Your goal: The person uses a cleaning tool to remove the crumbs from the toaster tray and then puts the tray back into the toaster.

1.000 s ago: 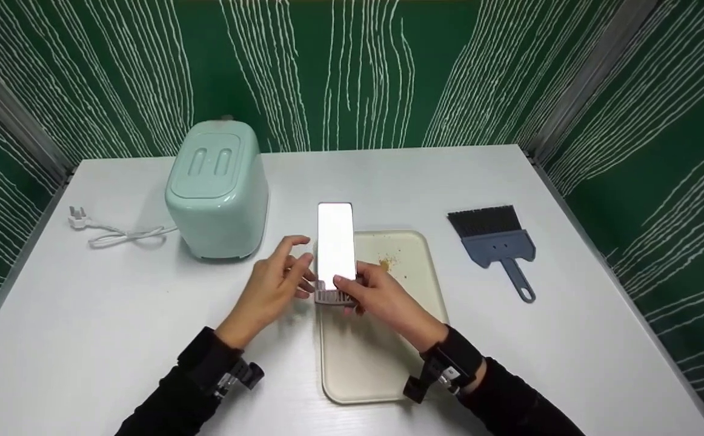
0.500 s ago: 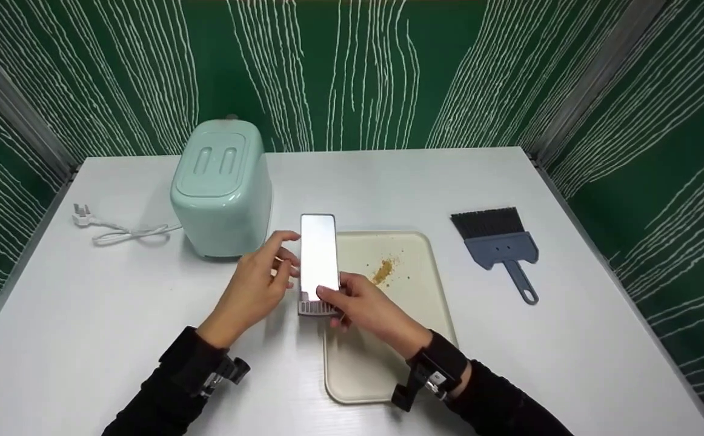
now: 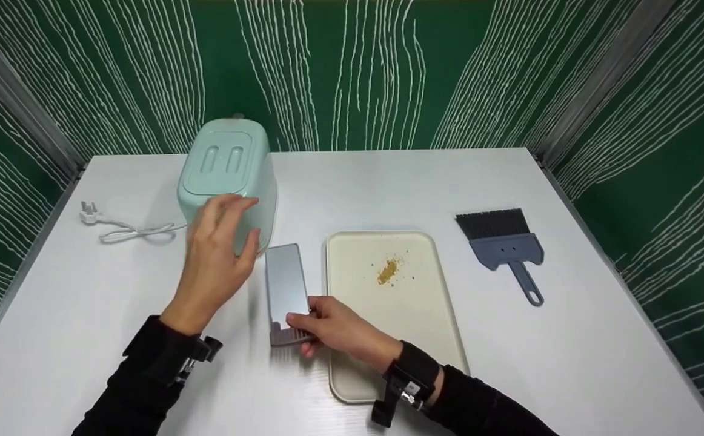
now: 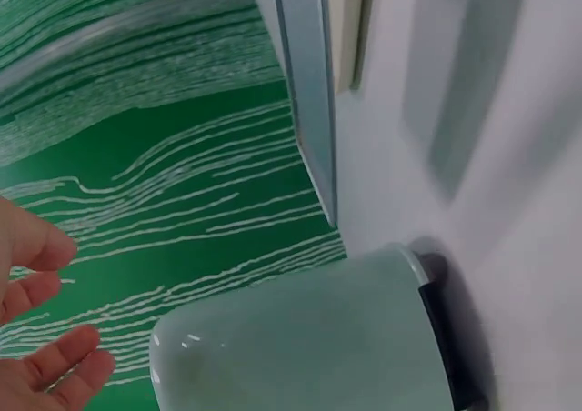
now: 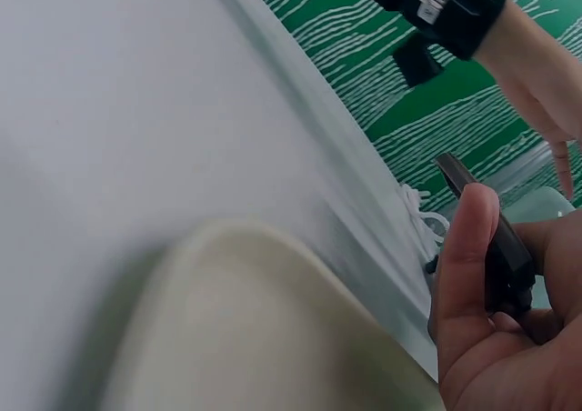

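My right hand (image 3: 343,330) holds a flat silvery crumb tray (image 3: 285,281) by its dark slotted end, thumb on top and fingers beneath. The crumb tray is tilted, left of a cream serving tray (image 3: 352,260) with a small heap of yellowish crumbs (image 3: 388,271). In the right wrist view, the thumb (image 5: 468,256) presses against the crumb tray's dark end (image 5: 509,252). My left hand (image 3: 212,260) is raised, fingers loosely bent and holding nothing. It overlaps the front of a mint-green toaster (image 3: 219,160) in the head view. The left wrist view shows its fingers (image 4: 68,356) beside the toaster.
A white cord with a plug (image 3: 88,213) lies left of the toaster. To the right of the serving tray lies a blue-grey hand brush (image 3: 506,247) with black bristles. Green walls with white streaks (image 3: 382,72) enclose the white table (image 3: 388,188) at the back and sides.
The right hand has carried the crumb tray left and nearer the body, off the serving tray, tilting it. The left hand has moved from beside the crumb tray up and left toward the toaster.
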Demonstrator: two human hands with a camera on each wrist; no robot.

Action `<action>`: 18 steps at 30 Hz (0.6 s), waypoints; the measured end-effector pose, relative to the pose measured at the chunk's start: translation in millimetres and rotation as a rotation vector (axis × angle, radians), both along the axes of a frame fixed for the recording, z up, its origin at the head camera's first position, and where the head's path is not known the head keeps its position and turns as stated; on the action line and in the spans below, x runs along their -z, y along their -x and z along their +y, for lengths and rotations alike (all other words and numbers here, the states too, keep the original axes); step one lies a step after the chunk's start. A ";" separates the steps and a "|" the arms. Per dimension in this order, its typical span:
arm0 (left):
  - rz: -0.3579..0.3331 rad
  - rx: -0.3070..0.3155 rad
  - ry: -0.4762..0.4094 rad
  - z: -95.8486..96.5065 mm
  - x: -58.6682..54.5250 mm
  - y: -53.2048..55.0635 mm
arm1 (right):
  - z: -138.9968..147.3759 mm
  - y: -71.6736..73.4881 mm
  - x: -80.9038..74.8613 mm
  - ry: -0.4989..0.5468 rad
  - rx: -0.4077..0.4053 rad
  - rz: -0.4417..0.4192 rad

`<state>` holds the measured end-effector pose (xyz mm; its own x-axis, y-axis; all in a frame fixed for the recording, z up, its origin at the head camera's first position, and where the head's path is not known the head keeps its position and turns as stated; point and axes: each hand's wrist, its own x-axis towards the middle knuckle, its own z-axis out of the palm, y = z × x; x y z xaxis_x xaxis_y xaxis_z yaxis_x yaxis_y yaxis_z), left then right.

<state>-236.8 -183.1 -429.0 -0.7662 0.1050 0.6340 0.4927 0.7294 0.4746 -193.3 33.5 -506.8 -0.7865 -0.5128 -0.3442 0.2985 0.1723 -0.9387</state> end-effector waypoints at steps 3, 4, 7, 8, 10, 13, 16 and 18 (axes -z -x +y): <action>-0.003 -0.103 0.032 -7.7 -2.4 4.2 | -7.4 -1.8 0.0 0.006 -0.013 -0.020; -0.011 -0.130 0.040 -10.7 -3.0 5.9 | -9.4 -2.0 0.0 0.008 -0.018 -0.025; -0.056 -0.163 0.050 -20.9 -5.5 12.4 | -15.4 -2.3 -0.4 0.017 -0.031 -0.034; -0.076 -0.163 0.047 -24.6 -6.1 14.9 | -17.7 -2.5 -0.2 0.026 -0.036 -0.041; -0.130 -0.151 0.030 -31.6 -7.1 20.2 | -22.7 -3.2 0.7 0.040 -0.049 -0.057; -0.218 -0.124 -0.009 -40.4 -7.0 27.9 | -31.6 -5.2 2.9 0.056 -0.058 -0.079; -0.288 -0.111 -0.042 -46.5 -5.5 34.6 | -41.7 -6.0 5.7 0.064 -0.054 -0.100; -0.319 -0.112 -0.056 -48.6 -4.4 38.0 | -48.9 -5.5 7.1 0.065 -0.044 -0.108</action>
